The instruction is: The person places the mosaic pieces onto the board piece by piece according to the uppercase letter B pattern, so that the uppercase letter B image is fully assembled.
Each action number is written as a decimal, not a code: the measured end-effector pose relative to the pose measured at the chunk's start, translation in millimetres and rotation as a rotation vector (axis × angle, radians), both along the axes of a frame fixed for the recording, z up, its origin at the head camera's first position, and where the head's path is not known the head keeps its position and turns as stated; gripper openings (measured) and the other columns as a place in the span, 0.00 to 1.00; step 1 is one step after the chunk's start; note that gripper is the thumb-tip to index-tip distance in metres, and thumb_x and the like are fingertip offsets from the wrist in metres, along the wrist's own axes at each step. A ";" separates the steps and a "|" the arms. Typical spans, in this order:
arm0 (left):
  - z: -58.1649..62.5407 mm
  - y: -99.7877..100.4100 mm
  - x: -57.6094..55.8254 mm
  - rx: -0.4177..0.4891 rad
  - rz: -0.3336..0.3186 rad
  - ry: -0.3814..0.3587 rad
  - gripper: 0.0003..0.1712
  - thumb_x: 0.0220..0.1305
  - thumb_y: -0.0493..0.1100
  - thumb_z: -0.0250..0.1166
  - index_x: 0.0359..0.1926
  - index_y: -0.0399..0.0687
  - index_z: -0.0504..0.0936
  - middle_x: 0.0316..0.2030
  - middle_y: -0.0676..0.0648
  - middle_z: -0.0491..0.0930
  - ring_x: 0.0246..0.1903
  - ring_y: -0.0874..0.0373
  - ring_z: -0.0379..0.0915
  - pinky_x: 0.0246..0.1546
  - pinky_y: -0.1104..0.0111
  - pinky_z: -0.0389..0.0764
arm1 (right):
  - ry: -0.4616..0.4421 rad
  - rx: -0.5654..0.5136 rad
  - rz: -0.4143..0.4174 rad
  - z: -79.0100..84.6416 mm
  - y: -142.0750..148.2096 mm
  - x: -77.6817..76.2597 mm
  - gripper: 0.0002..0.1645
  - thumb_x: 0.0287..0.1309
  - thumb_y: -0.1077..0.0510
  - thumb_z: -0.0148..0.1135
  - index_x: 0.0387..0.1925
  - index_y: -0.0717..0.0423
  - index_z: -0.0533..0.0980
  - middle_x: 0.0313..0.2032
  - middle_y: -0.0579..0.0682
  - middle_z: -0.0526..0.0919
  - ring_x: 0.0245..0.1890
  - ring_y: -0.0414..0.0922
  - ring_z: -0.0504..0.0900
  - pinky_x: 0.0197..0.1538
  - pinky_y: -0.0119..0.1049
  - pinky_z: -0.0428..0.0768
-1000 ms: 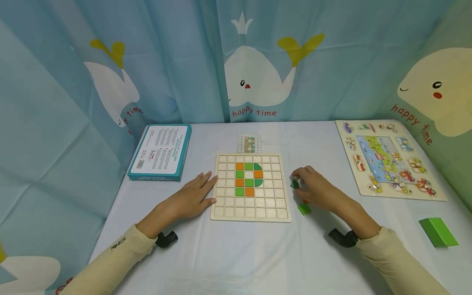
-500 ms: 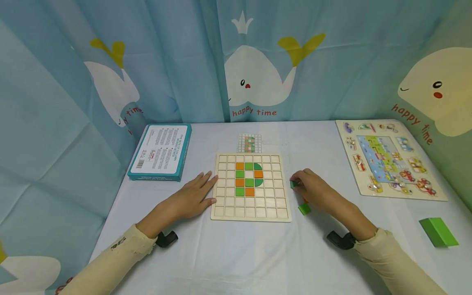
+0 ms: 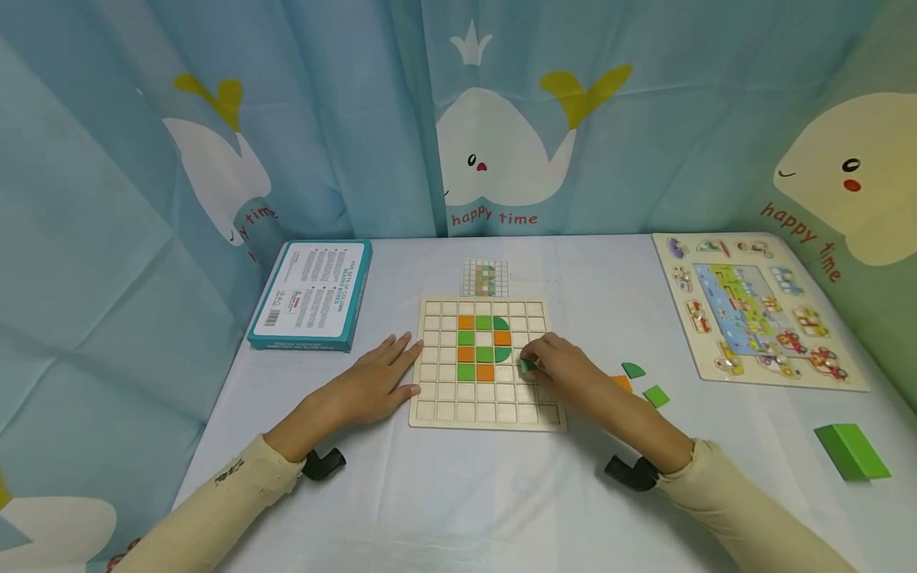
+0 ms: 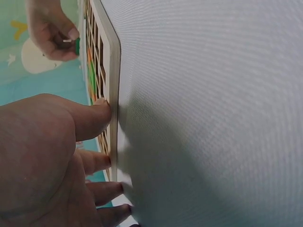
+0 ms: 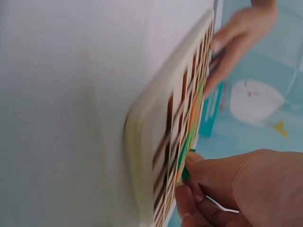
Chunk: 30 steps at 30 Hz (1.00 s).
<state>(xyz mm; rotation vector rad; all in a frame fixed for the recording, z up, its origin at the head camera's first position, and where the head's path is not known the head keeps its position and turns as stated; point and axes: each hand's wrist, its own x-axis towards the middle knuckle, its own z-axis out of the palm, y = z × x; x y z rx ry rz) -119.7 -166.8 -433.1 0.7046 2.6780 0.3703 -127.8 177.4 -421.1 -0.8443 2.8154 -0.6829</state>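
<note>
A square wooden grid board (image 3: 444,412) lies at the middle of the table, with orange and light green square tiles and dark green quarter-round tiles set in some of its cells. My left hand (image 3: 374,383) rests at the board's left edge; thumb and fingertips touch the rim in the left wrist view. Over the board's right half, my right hand (image 3: 567,371) pinches a small dark green tile (image 3: 526,365) between thumb and fingers. The fingers partly cover this tile, and it also shows in the left wrist view. Behind the board lies a pattern card (image 3: 467,272).
Right of the board are a dark green quarter-round tile (image 3: 634,370), an orange tile (image 3: 622,383) and a light green square tile (image 3: 656,396). A teal box (image 3: 315,290) stands back left, a picture puzzle (image 3: 705,350) back right. A green block (image 3: 852,450) sits far right.
My right hand has moved left from the loose tiles to over the board, carrying the dark green tile. Its move uncovers the loose tiles. The left hand has stayed in place.
</note>
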 end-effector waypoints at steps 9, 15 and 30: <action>-0.4 0.0 -0.4 0.019 0.002 -0.013 0.43 0.82 0.58 0.54 0.85 0.45 0.50 0.84 0.37 0.44 0.83 0.37 0.39 0.81 0.44 0.52 | 0.071 0.046 0.008 -8.0 -29.6 6.8 0.14 0.64 0.68 0.72 0.51 0.62 0.82 0.45 0.55 0.83 0.44 0.52 0.83 0.50 0.50 0.83; 1.0 0.1 -0.3 0.018 0.005 -0.018 0.43 0.82 0.58 0.54 0.85 0.45 0.50 0.84 0.37 0.44 0.83 0.37 0.38 0.81 0.44 0.52 | 0.078 0.019 0.008 -9.2 -32.1 5.3 0.13 0.62 0.69 0.73 0.47 0.60 0.81 0.41 0.52 0.83 0.41 0.48 0.83 0.48 0.44 0.85; 1.6 -0.4 -0.8 0.025 0.002 -0.018 0.43 0.82 0.56 0.55 0.85 0.43 0.51 0.84 0.36 0.45 0.83 0.35 0.39 0.80 0.42 0.52 | -0.013 -0.049 0.068 -5.4 -15.9 6.5 0.09 0.67 0.66 0.70 0.48 0.59 0.83 0.49 0.52 0.80 0.41 0.43 0.78 0.47 0.38 0.84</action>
